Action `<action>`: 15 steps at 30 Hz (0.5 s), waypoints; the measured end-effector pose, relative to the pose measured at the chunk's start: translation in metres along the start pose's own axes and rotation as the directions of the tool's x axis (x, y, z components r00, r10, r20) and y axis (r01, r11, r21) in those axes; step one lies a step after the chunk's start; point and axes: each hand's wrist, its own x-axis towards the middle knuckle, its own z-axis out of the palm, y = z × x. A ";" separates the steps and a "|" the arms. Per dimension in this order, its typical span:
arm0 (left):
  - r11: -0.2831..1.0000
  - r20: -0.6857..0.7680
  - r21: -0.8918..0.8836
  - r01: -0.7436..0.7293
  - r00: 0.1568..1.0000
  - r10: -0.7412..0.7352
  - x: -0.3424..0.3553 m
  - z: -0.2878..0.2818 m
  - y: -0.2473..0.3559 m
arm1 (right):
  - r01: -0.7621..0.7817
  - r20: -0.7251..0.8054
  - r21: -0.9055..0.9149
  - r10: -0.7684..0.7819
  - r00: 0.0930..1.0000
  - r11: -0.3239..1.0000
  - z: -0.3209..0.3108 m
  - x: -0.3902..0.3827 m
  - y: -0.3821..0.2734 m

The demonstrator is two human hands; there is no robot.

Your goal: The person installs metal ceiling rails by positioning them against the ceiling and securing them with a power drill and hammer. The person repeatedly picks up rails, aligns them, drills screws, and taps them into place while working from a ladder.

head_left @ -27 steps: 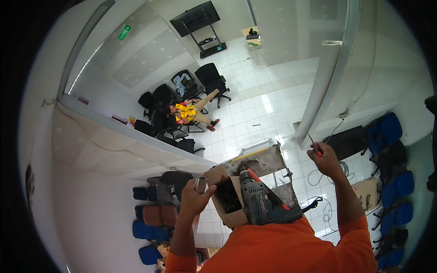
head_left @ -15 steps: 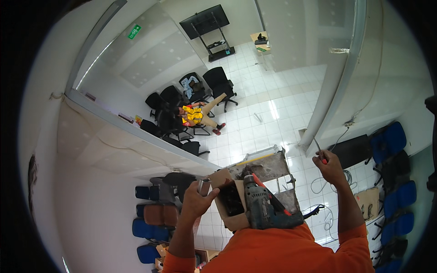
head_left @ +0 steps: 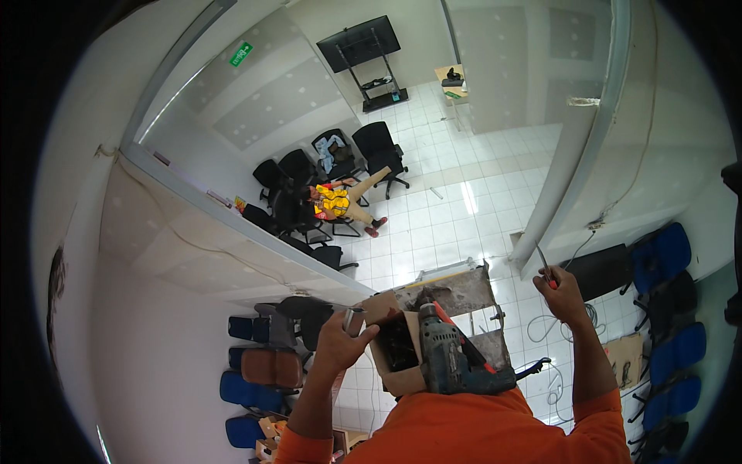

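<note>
My left hand (head_left: 340, 342) is closed around a length of silver metal channel (head_left: 353, 321), its end poking up past my fingers. My right hand (head_left: 563, 297), raised out to the right, grips a red-handled tool with a slim metal end (head_left: 543, 263); its exact kind is too small to tell. Between my arms, close to my chest, a grey-blue power drill (head_left: 448, 352) lies on a worn platform (head_left: 471, 290). Beside the drill, near my left hand, stands an open cardboard box (head_left: 373, 309) with dark contents I cannot make out. A red-and-black tool (head_left: 481, 352) lies along the drill.
Far below, a person in a yellow vest (head_left: 334, 201) sits among black chairs (head_left: 379, 151). Partition walls with a metal frame (head_left: 232, 213) flank me. Blue chairs (head_left: 661, 255) line the right side, near coiled cable (head_left: 541, 329). A screen on a stand (head_left: 359, 46) is at the back.
The view has shifted slightly, so the room sits a little lower and to the right. Both hands keep their grips and have barely moved.
</note>
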 end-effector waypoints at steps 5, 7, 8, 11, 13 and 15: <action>1.000 0.014 -0.004 0.011 1.000 -0.011 0.001 0.000 -0.001 | -0.038 0.015 0.021 0.038 0.999 0.999 0.001 0.000 -0.003; 0.999 -0.001 -0.004 -0.034 0.999 0.034 0.001 0.000 -0.002 | -0.013 0.033 -0.010 0.013 0.999 1.000 0.001 0.002 -0.004; 0.999 -0.001 -0.008 -0.034 0.999 0.034 0.001 0.000 -0.003 | -0.044 0.052 -0.025 0.045 0.998 0.999 0.001 0.002 -0.005; 0.998 0.010 0.058 0.022 1.000 -0.022 -0.001 0.002 -0.003 | -0.230 0.201 0.195 0.191 0.961 0.953 0.004 -0.002 -0.013; 1.000 0.016 0.026 -0.004 1.000 0.003 -0.002 0.003 -0.002 | -0.312 0.341 0.291 0.206 0.917 0.905 0.007 -0.008 -0.023; 1.000 0.011 0.000 -0.017 1.000 0.017 -0.004 0.004 -0.001 | -0.381 0.466 0.311 0.210 0.860 0.871 0.012 -0.014 -0.036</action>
